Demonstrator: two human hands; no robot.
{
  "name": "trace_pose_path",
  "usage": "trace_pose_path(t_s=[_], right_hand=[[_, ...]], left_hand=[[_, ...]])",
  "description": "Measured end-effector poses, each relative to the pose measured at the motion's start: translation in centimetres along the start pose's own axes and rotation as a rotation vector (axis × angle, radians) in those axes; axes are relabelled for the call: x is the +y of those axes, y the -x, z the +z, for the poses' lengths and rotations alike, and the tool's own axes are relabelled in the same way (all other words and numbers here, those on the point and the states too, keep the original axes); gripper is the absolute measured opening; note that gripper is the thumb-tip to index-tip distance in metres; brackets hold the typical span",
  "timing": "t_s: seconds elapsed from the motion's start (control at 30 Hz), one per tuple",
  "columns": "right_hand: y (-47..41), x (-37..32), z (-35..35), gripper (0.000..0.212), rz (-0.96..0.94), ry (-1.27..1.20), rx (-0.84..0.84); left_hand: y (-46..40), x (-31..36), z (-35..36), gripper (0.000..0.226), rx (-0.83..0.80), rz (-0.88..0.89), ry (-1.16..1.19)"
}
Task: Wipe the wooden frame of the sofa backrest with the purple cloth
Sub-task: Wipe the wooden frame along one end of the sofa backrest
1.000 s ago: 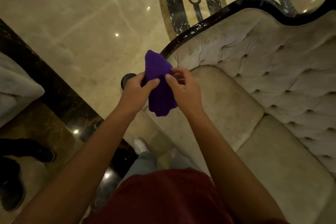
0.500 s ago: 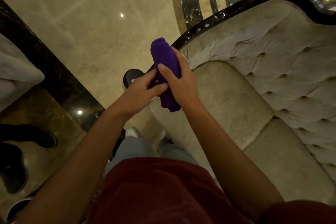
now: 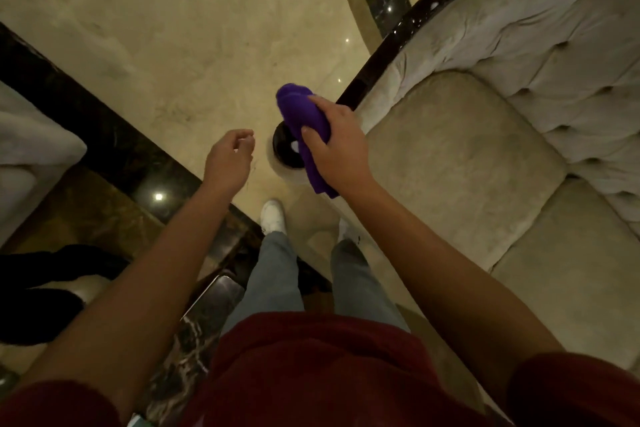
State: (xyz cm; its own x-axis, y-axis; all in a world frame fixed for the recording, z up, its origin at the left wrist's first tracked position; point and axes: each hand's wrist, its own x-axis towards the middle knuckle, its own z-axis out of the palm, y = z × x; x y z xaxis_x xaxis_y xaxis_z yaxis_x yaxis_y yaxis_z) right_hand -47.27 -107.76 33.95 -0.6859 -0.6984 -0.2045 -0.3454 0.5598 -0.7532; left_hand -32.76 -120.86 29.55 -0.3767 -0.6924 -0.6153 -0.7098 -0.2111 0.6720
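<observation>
Overhead, the purple cloth (image 3: pixel 304 114), bunched and bearing no readable label, is sitting by the lower end of the sofa's dark wooden frame (image 3: pixel 377 55), the right hand (image 3: pixel 337 146) clamping around it, while the left hand (image 3: pixel 228 158) is hovering loosely curled and empty nearby.

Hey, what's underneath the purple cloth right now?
The purple cloth, gripped in the right hand, hangs over the dark round end of the sofa's wooden frame. Part of that end shows beside the cloth; the rest is covered, so contact can't be confirmed.
</observation>
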Motion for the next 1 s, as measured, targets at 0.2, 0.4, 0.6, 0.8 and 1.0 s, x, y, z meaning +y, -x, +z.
trace_pose_path(t_s=[0.2, 0.4, 0.6, 0.8, 1.0], right_hand=[[-1.1, 1.1, 5.8, 0.052, -0.032, 0.243, -0.011], [-1.1, 2.7, 7.8, 0.049, -0.034, 0.447, 0.044], [-1.1, 3.3, 9.7, 0.053, -0.101, 0.499, 0.107], [-2.4, 6.9, 9.3, 0.05, -0.329, 0.586, 0.078], [-5.2, 9.5, 5.9, 0.055, -0.405, 0.789, 0.063]], left_hand=[[-3.4, -1.2, 2.5, 0.039, -0.19, 0.02, -0.027], [-4.9, -3.0, 3.4, 0.032, -0.206, 0.031, 0.062], [-6.1, -3.7, 3.2, 0.033, -0.252, 0.032, 0.035], [-6.3, -3.2, 3.5, 0.036, -0.236, 0.057, -0.114], [-5.7, -3.2, 4.4, 0.038, -0.197, 0.17, -0.201]])
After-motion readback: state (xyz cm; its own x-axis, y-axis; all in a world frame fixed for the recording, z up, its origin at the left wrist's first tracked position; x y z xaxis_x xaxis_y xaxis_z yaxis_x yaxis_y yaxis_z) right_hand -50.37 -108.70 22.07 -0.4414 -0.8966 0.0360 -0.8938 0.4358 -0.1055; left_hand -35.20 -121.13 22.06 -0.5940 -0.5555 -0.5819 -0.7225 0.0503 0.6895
